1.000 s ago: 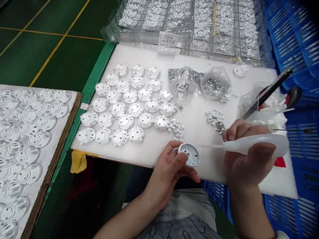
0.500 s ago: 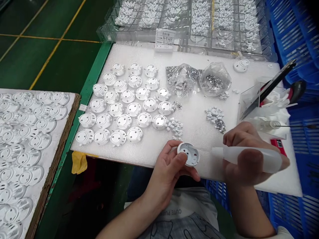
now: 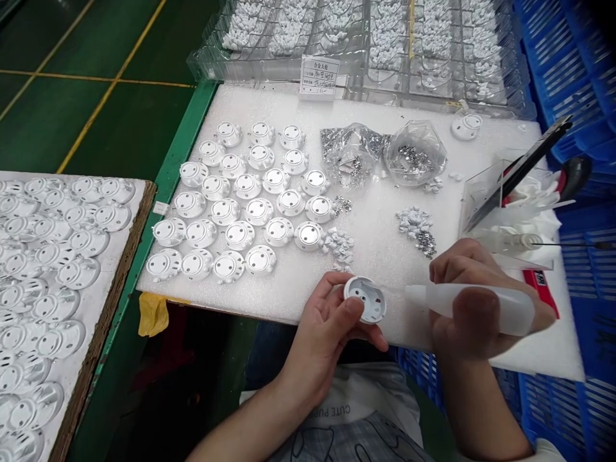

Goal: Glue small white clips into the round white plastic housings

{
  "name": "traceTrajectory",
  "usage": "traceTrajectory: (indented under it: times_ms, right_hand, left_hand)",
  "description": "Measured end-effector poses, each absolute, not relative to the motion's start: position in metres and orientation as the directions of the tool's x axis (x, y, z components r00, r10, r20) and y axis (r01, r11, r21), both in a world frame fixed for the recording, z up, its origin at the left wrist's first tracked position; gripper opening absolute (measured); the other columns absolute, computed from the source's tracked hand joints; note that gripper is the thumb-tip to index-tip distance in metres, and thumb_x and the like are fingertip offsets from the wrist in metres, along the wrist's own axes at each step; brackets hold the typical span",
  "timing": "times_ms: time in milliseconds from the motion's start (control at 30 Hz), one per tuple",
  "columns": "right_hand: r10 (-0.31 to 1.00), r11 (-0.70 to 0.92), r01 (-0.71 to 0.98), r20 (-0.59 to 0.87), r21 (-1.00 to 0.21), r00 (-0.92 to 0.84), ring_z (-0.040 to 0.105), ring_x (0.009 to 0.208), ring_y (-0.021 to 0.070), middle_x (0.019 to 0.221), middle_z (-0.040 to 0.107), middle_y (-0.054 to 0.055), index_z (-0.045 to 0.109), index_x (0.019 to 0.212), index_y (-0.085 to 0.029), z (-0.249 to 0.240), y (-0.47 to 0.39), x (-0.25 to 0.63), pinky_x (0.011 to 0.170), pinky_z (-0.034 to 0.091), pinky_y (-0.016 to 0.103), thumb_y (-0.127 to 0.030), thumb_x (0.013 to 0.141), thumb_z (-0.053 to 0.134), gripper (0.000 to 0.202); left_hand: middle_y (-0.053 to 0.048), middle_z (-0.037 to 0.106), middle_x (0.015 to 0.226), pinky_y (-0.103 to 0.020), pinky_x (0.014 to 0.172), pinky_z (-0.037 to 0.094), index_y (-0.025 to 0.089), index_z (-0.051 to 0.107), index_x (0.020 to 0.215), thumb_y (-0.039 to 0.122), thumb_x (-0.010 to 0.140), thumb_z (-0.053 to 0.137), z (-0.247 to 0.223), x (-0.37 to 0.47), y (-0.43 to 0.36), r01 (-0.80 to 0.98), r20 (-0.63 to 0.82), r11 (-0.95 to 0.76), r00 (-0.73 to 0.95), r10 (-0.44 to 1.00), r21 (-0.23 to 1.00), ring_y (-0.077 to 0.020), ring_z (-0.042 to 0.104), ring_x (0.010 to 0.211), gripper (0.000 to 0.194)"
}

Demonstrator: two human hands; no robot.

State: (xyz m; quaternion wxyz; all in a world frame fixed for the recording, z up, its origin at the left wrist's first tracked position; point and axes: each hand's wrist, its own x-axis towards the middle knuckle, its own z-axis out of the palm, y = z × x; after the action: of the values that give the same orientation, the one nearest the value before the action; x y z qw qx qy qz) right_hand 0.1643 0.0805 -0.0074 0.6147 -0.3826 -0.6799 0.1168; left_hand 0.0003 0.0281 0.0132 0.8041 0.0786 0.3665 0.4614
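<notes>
A round white plastic housing (image 3: 374, 308) is tilted in my left hand (image 3: 327, 321), its hollow inside facing up and toward the right. My left thumb presses on its near rim. My right hand (image 3: 469, 314) is wrapped round a translucent white squeeze bottle (image 3: 510, 308) lying nearly level, with its nozzle pointing left at the housing. A gap separates the nozzle tip from the housing. Beyond my hands, small white plastic parts (image 3: 339, 247) lie in a pile, and another pile of white parts (image 3: 414, 220) sits beside small shiny metal pieces (image 3: 426, 244).
Rows of white round housings (image 3: 240, 235) cover the left of the white foam board (image 3: 366, 256). Two clear bags (image 3: 416, 154) of metal pieces lie behind. A clear compartment tray (image 3: 206, 61) stands at the back. An acrylic box (image 3: 474, 192) with tools is at right, near blue crates (image 3: 587, 244).
My right hand and the bottle have shifted slightly to the left, toward the housing. The housing has barely moved in my left hand.
</notes>
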Motion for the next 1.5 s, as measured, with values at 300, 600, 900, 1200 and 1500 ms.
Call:
traceTrajectory:
  times_ms: [300, 600, 900, 1200, 1500]
  right_hand:
    - [0.597, 0.726, 0.397, 0.801, -0.562, 0.041, 0.037, 0.041, 0.0075, 0.047, 0.031, -0.006, 0.033, 0.053, -0.018, -0.008, 0.086, 0.163, 0.048, 0.029, 0.030, -0.033, 0.101, 0.059, 0.056]
    - [0.589, 0.737, 0.386, 0.807, -0.554, 0.033, 0.037, 0.041, 0.0071, 0.047, 0.032, -0.006, 0.033, 0.053, -0.018, -0.008, 0.085, 0.164, 0.048, 0.029, 0.029, -0.033, 0.101, 0.058, 0.056]
    - [0.580, 0.751, 0.365, 0.814, -0.550, 0.032, 0.036, 0.040, 0.0067, 0.047, 0.031, -0.006, 0.032, 0.053, -0.018, -0.009, 0.087, 0.164, 0.047, 0.029, 0.029, -0.030, 0.100, 0.059, 0.055]
    - [0.628, 0.699, 0.380, 0.774, -0.605, 0.077, 0.034, 0.044, 0.0091, 0.048, 0.029, -0.005, 0.031, 0.053, -0.019, -0.008, 0.082, 0.161, 0.050, 0.027, 0.032, -0.034, 0.099, 0.060, 0.056]
    - [0.887, 0.342, -0.118, 0.279, -0.932, 0.369, 0.039, 0.051, 0.0127, 0.059, 0.037, -0.004, 0.051, 0.066, -0.022, 0.006, 0.086, 0.162, 0.047, 0.029, 0.029, -0.072, 0.087, 0.066, 0.056]
  left_hand:
    - [0.004, 0.067, 0.081, -0.018, 0.059, 0.054, 0.017, 0.058, 0.101, 0.049, 0.078, 0.089, 0.015, 0.000, 0.027, -0.687, -0.517, 0.557, 0.298, 0.802, 0.468, -0.0084, 0.068, 0.055, 0.050]
    - [0.004, 0.067, 0.081, -0.019, 0.060, 0.054, 0.017, 0.057, 0.101, 0.049, 0.077, 0.090, 0.015, 0.001, 0.027, -0.681, -0.521, 0.562, 0.299, 0.799, 0.470, -0.0087, 0.067, 0.055, 0.051]
    - [0.004, 0.067, 0.080, -0.019, 0.059, 0.054, 0.017, 0.058, 0.099, 0.050, 0.075, 0.090, 0.013, 0.000, 0.027, -0.686, -0.519, 0.557, 0.297, 0.802, 0.468, -0.0090, 0.068, 0.055, 0.052]
    - [0.004, 0.067, 0.081, -0.019, 0.059, 0.054, 0.017, 0.057, 0.100, 0.049, 0.076, 0.090, 0.012, 0.002, 0.027, -0.685, -0.516, 0.558, 0.301, 0.802, 0.468, -0.0091, 0.068, 0.056, 0.051]
    - [0.004, 0.066, 0.081, -0.019, 0.058, 0.052, 0.018, 0.056, 0.098, 0.051, 0.075, 0.090, 0.013, 0.001, 0.028, -0.686, -0.527, 0.557, 0.290, 0.799, 0.467, -0.0087, 0.067, 0.055, 0.053]
